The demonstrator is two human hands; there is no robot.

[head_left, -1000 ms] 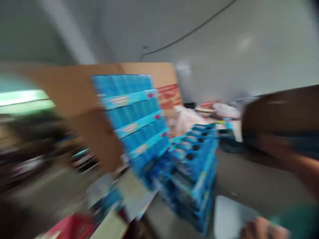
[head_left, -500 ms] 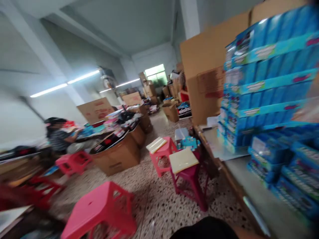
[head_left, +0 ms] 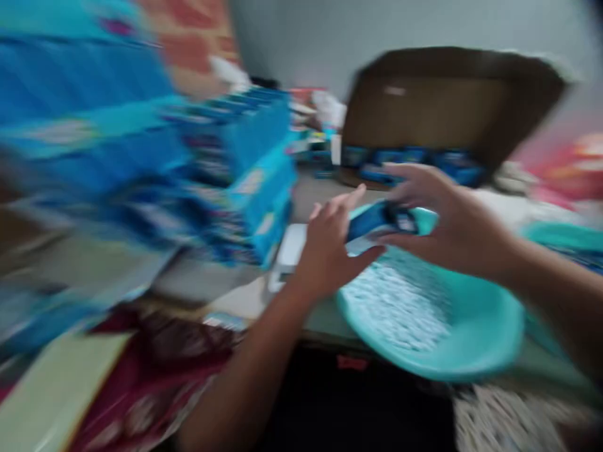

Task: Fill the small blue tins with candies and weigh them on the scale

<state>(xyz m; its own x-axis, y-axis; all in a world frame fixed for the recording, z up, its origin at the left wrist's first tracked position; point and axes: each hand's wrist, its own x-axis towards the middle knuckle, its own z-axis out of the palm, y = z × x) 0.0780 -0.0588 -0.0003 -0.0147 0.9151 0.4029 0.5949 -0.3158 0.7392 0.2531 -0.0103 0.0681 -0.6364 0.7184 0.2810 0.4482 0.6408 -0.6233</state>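
The picture is smeared by motion. My left hand (head_left: 330, 248) and my right hand (head_left: 445, 216) meet over a turquoise plastic basin (head_left: 471, 339) and both grip a small blue and white box (head_left: 377, 223) between them. The basin holds a heap of small pale pieces (head_left: 400, 301). It sits at the near edge of a grey table (head_left: 198, 282).
A tall stack of blue boxes (head_left: 226, 169) fills the left of the table. An open brown carton (head_left: 452, 107) with more blue boxes inside stands behind my hands. A dark red stool (head_left: 155, 370) with a pale board on it is at the lower left.
The view has swung from the room with its pink stools back to the table. Both hands have come into view, holding the small blue box over the basin.
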